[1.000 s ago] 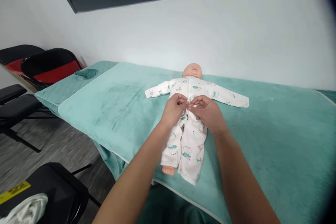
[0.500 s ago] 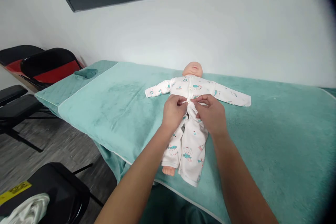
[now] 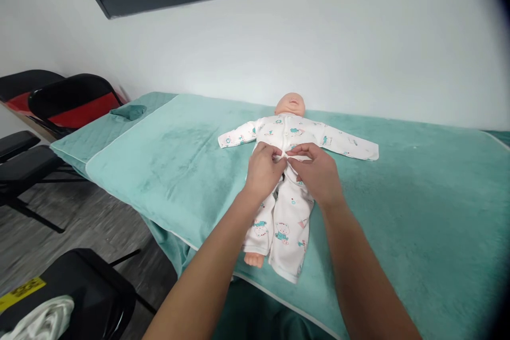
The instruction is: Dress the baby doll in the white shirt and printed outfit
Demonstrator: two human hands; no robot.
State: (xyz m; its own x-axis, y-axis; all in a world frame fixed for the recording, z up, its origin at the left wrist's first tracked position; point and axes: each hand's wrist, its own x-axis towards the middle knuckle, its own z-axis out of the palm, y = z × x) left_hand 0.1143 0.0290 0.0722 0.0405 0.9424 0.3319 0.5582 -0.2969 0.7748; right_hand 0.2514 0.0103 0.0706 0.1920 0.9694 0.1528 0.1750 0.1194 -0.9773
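A baby doll (image 3: 291, 103) lies on its back on the green-covered bed, its head toward the wall. It wears a white printed onesie (image 3: 282, 228) with long sleeves spread out to both sides and a front closure down the middle. My left hand (image 3: 264, 168) pinches the fabric at the waist, left of that closure. Across from it, my right hand (image 3: 315, 171) pinches the opposite edge, with the fingertips of both hands nearly meeting. What lies between the fingertips is too small to make out. One bare foot (image 3: 254, 259) shows from the left leg opening; the right one covers its foot.
The green bed cover (image 3: 406, 223) stretches to both sides. A white wall (image 3: 255, 53) rises behind the bed. Black and red folding chairs (image 3: 77, 103) stand at the left, and a black seat (image 3: 91, 292) with a white cloth (image 3: 45, 319) is at the lower left.
My right hand's thumb and fingers have drawn closer together, and its fingertips have moved nearer to my left hand's at the waist. The doll lies as before; the view has shifted slightly.
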